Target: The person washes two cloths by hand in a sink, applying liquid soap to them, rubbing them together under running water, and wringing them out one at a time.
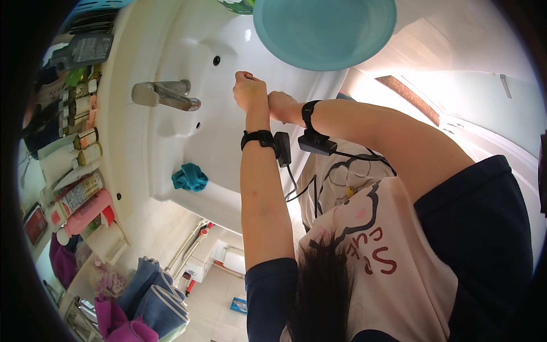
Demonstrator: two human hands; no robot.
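My left hand [250, 92] is curled with its knuckles up over the white washbasin [218, 149]. Just beside its wrist is my right hand [282, 106], also curled and partly hidden by the left forearm. Nothing shows sticking out of either hand, and the insides of both are out of sight. A chrome faucet [171, 96] stands to the left of the hands. A crumpled teal cloth [190, 177] lies on the basin, nearer to me than the faucet. Beyond the hands, a teal plastic basin [324, 34] rests over the washbasin's far end.
Bottles [89, 154] and a pink bottle [87, 209] line the left ledge. A green container [239, 5] sits beside the teal basin. Blue towels [149, 299] hang at lower left. Black wrist straps [258, 139] carry small boxes with trailing cables [292, 179].
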